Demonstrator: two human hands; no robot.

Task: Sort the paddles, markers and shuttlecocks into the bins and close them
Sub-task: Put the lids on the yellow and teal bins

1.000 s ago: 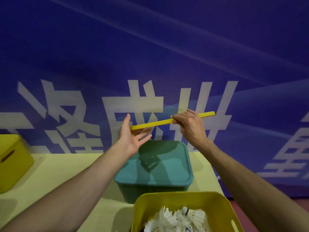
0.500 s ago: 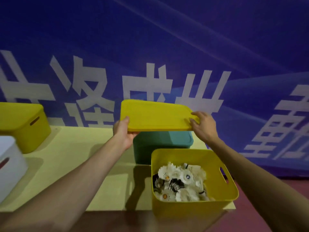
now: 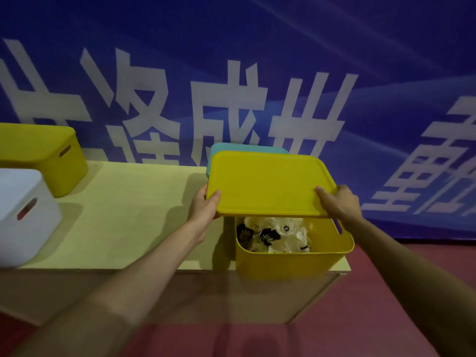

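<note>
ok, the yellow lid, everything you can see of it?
Flat rectangular yellow plastic lid, rounded corners, thin lip, matte. Held near level above the open yellow plastic bin of shuttlecocks, not seated; the bin's near part is uncovered. The left hand grips its left edge, the right hand its right edge.

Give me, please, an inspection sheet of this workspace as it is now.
Surface: pale table, four bins stand on it.
Job's things: yellow lid held over open yellow bin, not seated; shuttlecocks inside; teal bin, closed yellow bin and white bin lidded.
Clutter: nothing seen.
Hands: left hand and right hand each grip a lid edge.
Cables: nothing seen.
Surroundings: blue banner behind, red floor.
</note>
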